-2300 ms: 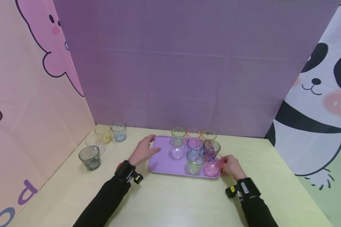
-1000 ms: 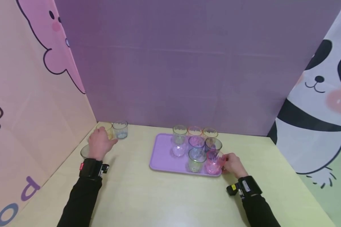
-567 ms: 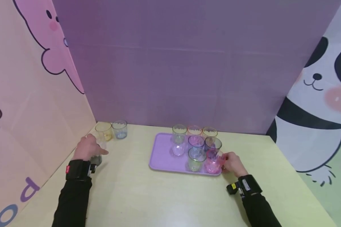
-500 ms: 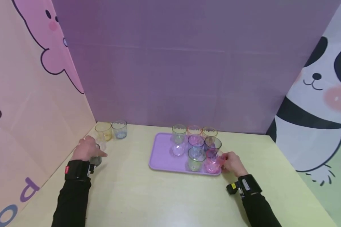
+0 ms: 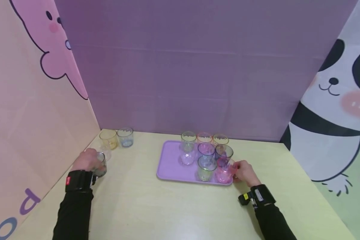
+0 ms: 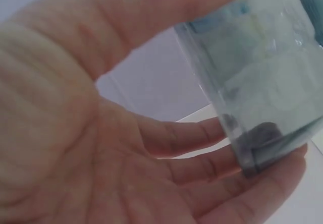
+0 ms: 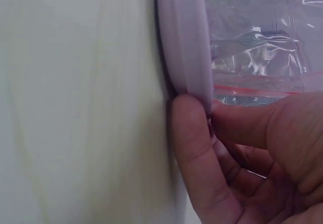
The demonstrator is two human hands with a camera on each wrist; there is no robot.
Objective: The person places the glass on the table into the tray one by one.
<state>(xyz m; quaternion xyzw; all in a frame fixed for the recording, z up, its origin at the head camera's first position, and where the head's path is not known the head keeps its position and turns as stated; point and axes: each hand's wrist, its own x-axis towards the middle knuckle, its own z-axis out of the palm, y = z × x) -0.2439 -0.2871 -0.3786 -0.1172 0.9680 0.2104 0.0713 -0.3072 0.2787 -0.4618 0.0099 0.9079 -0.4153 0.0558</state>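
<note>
At the left of the table, my left hand [image 5: 86,160] grips a dark grey glass [image 5: 101,166]. The left wrist view has the thumb across one side of this glass [image 6: 272,77] and the fingers curled on the other. My right hand [image 5: 245,173] pinches the rim of the purple tray [image 5: 171,173] at its near right corner, close beside a pink glass [image 5: 223,173]. In the right wrist view, thumb and finger meet on the tray's rim [image 7: 186,42]. Several coloured glasses stand on the tray's right part, including a green one [image 5: 205,171].
Beyond the left hand stand a clear glass [image 5: 105,152], a yellow glass [image 5: 109,141] and a blue glass [image 5: 126,139]. A purple cloth wall [image 5: 168,83] borders the table [image 5: 156,210] at the back, with printed panels on both sides.
My left hand has moved left from the tray to the dark grey glass and closed round it. The right hand has stayed at the tray corner.
</note>
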